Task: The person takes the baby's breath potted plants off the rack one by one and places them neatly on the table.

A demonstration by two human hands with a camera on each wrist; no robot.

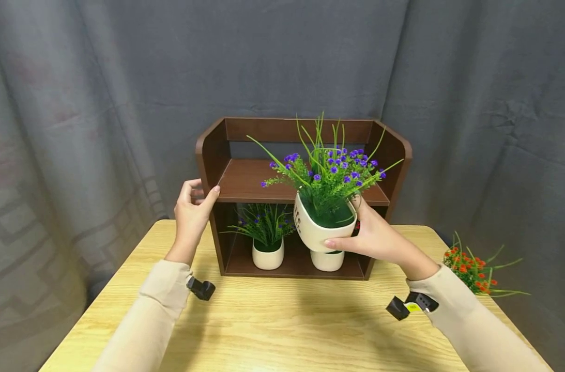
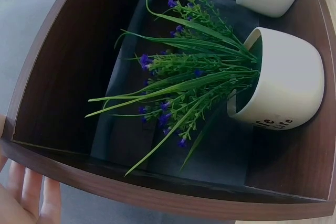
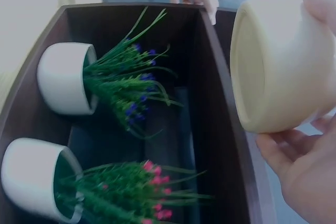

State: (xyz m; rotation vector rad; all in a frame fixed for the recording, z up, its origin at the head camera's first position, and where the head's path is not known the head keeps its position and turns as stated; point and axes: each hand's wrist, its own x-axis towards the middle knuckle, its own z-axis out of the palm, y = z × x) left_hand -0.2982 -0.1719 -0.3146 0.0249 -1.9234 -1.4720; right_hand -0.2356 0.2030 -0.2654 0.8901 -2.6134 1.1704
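My right hand [image 1: 380, 235] grips a white pot [image 1: 321, 230] of purple flowers, tilted, in front of the brown shelf [image 1: 263, 181] at its middle board. In the right wrist view the pot's underside [image 3: 252, 69] faces the camera, fingers and thumb round it. At the shelf's left side my left hand [image 1: 191, 209] holds the side panel, thumb on its front edge. On the lower level stand a white pot [image 1: 268, 257] with purple flowers and another white pot [image 1: 327, 260], whose pink-red flowers [image 3: 157, 179] show in the right wrist view.
An orange-flowered plant [image 1: 477, 271] is at the table's right edge, its pot not visible. The shelf stands on a light wooden table [image 1: 273, 325]. Grey curtains [image 1: 301, 57] hang behind and at both sides.
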